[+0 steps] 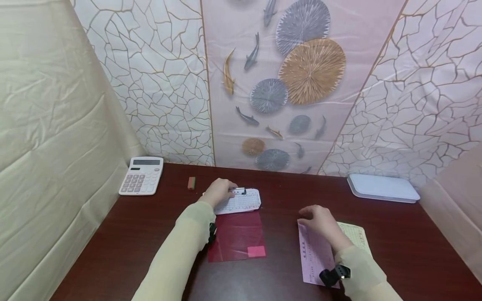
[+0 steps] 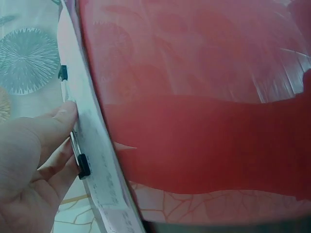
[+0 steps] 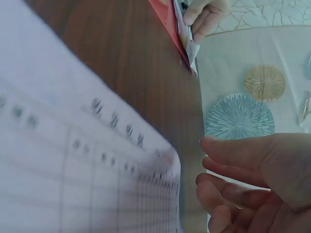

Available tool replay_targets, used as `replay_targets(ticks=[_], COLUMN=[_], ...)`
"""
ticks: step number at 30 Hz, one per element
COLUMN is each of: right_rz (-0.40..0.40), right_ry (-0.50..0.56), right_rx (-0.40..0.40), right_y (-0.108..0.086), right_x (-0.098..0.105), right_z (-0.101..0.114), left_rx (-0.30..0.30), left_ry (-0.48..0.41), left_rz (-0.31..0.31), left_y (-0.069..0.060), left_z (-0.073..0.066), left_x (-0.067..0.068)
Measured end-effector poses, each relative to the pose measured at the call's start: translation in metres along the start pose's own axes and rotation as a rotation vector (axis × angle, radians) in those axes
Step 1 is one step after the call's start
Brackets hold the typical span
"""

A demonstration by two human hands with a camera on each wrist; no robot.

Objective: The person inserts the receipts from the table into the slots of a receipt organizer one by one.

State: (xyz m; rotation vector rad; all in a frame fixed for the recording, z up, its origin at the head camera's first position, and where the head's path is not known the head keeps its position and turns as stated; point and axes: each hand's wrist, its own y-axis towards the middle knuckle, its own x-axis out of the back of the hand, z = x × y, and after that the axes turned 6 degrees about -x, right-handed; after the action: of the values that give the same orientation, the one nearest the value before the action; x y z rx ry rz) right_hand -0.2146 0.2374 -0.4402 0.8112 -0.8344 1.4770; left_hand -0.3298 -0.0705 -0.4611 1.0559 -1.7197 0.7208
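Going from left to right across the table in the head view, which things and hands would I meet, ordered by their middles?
White calculator → small red-and-green block → left hand → clipped white forms → right hand → yellow sheet → flat white case

No wording, brand or number can be read. At near right, the purple sheet (image 1: pixel 311 256) and yellow sheet (image 1: pixel 355 235) bear illegible print, as do the clipped white forms (image 1: pixel 242 202) and the far-left calculator (image 1: pixel 141 179); a close-up heading (image 3: pixel 116 122) is blurred.
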Motion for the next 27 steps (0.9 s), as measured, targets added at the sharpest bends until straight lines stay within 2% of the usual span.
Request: replay_targets(ticks=[6,10,17,23,27], right_rz=[-0.074,-0.087,-0.020,-0.035,-0.038], right_ry=[-0.084,-0.119,-0.152,-0.146,-0.135], right_rx=[0.112,0.141,0.118,0.120,0.071], right_y=[-0.006,-0.009,-0.012,-0.012,-0.012], right_x=[0.001,0.001,0.001,0.000,0.000], right_z=[-0.012,-0.018,-0.020,-0.021,-0.021], left_rx=[0.005,-0.005,-0.029,-0.027,-0.024], left_ry=[-0.014,-0.007,0.017,0.002,0.001], left_rz=[0.006,-0.001,-0.009,-0.009,-0.005], left_y=[-0.003,-0.004,-0.004,-0.006,-0.006], left_z=[-0.005,-0.007,-0.009,-0.011,-0.011], left_x=[0.004,0.003,-0.001,0.001,0.002])
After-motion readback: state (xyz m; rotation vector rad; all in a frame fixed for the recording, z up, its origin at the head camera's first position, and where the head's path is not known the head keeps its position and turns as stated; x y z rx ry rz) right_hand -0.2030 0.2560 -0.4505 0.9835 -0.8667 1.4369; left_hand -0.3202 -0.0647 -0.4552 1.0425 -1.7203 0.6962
